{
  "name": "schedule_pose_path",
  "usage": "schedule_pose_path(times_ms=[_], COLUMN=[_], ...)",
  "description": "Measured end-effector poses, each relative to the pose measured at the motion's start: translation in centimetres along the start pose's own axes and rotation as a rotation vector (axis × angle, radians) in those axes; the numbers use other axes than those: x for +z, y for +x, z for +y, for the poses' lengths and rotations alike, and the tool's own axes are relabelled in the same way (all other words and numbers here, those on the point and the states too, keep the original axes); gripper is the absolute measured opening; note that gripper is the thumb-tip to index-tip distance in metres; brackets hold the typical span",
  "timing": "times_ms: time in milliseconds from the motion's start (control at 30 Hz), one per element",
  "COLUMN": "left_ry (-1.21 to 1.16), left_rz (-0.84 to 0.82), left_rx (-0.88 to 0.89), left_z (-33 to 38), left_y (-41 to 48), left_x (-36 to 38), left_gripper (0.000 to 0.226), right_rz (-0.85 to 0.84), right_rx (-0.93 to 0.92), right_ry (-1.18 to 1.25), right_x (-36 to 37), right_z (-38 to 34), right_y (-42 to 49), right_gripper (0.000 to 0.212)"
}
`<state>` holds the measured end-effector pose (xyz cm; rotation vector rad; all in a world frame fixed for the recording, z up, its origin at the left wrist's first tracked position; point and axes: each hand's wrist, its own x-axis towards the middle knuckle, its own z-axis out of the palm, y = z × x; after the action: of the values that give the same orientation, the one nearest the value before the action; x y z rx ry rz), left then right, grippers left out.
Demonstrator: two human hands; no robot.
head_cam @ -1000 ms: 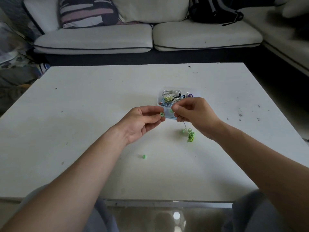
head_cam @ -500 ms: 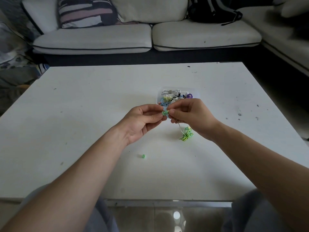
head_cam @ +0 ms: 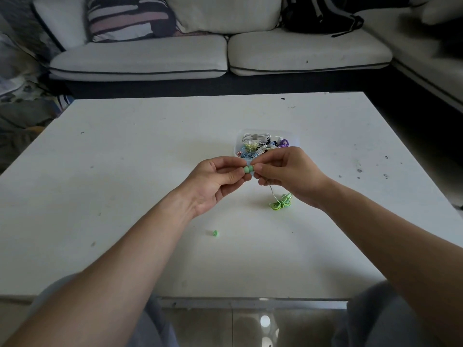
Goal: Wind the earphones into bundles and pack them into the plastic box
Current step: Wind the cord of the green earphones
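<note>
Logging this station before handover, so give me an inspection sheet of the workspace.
Surface: white table, scuffed, dark specks.
Job's things: clear plastic box holding wound earphones; green earphone bundle on the table, outside it.
Clutter: loose green ear tip on the table.
Grippers: left hand and right hand both pinch the green earbud between them.
Cables: thin cable hangs from the right hand to the bundle.
Surroundings: sofa, striped cushion, black backpack.

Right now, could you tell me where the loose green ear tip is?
Head view: the loose green ear tip lies on the table, below the left hand, left of the green bundle.
</note>
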<state>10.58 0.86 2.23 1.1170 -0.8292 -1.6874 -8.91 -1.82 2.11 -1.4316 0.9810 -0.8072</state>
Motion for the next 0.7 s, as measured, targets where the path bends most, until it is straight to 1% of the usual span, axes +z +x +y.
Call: schedule_pose_path(times_ms=[267,700], left_ry=[-0.039,-0.039], left_rz=[0.008,0.010], left_rx=[-0.018,-0.040], left_z=[-0.36,-0.61], left_y=[0.03,0.02], left_x=[0.23,0.49], left_gripper=[0.018,0.019], right_rz=[-0.024,-0.033], right_rx=[-0.003,-0.033], right_ry=[0.023,-0.064], right_x=[-0.17,-0.64], right_z=[0.09,-0.05], right_y=[0.01,0.03], right_gripper=[0.008,0.008])
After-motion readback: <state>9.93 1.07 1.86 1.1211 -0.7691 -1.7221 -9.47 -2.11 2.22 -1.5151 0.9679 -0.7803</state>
